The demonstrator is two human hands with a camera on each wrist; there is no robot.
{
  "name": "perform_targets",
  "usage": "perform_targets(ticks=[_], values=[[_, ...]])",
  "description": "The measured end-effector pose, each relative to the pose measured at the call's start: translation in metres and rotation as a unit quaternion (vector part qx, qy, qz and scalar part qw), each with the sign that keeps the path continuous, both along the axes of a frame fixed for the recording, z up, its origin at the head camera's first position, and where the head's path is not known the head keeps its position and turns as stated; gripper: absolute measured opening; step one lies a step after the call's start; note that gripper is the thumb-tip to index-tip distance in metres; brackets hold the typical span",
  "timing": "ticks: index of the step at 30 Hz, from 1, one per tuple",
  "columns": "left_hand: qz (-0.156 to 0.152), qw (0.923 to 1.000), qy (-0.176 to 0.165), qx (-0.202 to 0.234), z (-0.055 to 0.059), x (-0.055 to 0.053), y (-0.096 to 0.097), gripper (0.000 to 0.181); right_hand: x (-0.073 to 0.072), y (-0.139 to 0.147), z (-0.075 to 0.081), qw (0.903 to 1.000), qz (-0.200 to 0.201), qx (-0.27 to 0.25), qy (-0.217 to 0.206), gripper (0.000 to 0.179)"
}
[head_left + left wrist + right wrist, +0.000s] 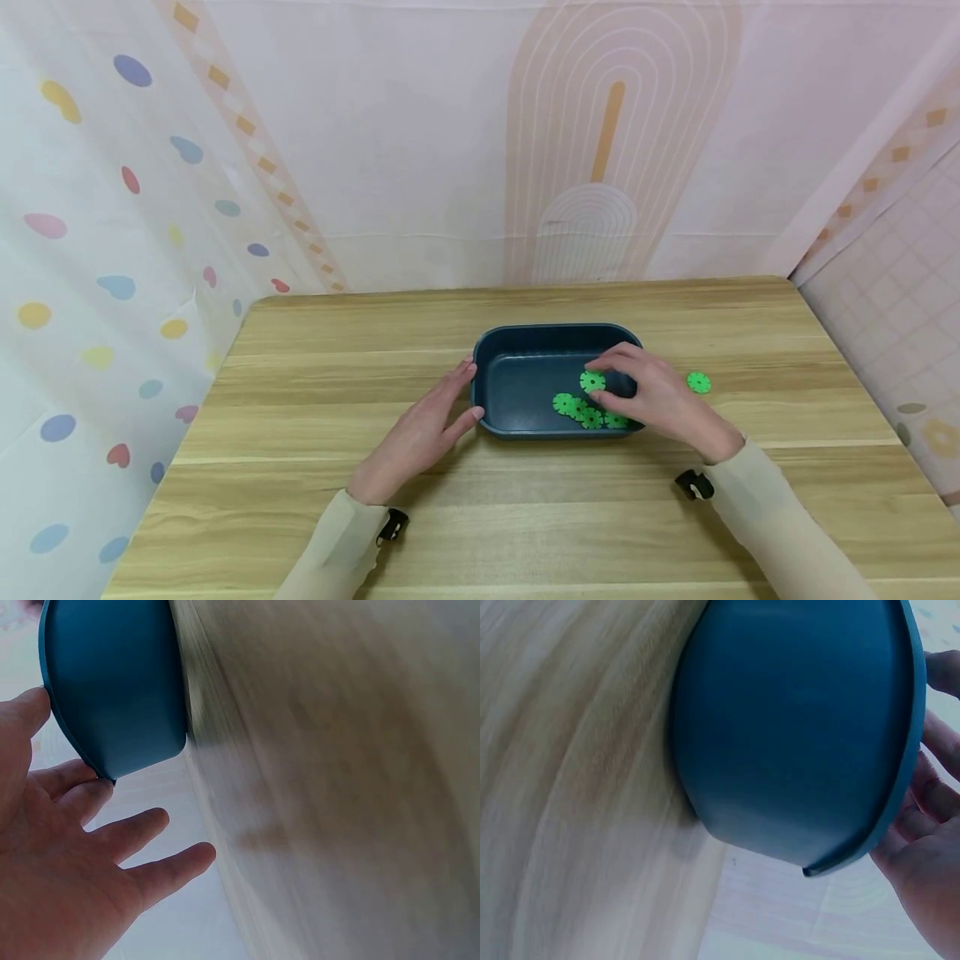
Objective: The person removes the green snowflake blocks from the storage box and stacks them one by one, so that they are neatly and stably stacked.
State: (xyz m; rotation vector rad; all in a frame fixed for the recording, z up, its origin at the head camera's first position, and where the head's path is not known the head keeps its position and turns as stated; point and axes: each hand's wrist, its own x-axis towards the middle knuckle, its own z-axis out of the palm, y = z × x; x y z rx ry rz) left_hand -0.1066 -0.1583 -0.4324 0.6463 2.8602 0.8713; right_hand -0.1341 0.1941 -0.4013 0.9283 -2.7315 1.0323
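A dark blue rectangular tray with rounded corners sits on the wooden table. Several green notched interlocking discs lie in it along the near right side. Over the tray, my right hand pinches one green interlocking disc between thumb and fingers. In the right wrist view, the tray wall hides those fingertips. My left hand rests its thumb and fingertips on the tray's left end. Seen from the left wrist, its fingers are spread, some touching the rim and others free of it.
One more green interlocking disc lies on the wooden table to the right of the tray, just beyond my right hand. A patterned curtain hangs behind the table's back edge. Black straps show at both sleeves.
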Motion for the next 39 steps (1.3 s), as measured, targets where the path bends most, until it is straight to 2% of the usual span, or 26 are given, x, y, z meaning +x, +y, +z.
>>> perform_targets(ticks=[23,33,39], values=[[-0.001,1.0,0.005,0.003,0.001,0.001,0.0,0.068,0.005,0.025,0.007,0.9983,-0.058,-0.001,-0.003,0.031],[-0.004,1.0,0.009,-0.001,0.001,0.001,0.0,0.068,0.006,0.038,0.005,0.9964,-0.074,-0.005,0.04,0.03],[-0.004,1.0,0.008,-0.002,0.002,0.001,0.0,0.068,0.007,0.046,0.005,0.9952,-0.085,-0.01,0.046,0.03]])
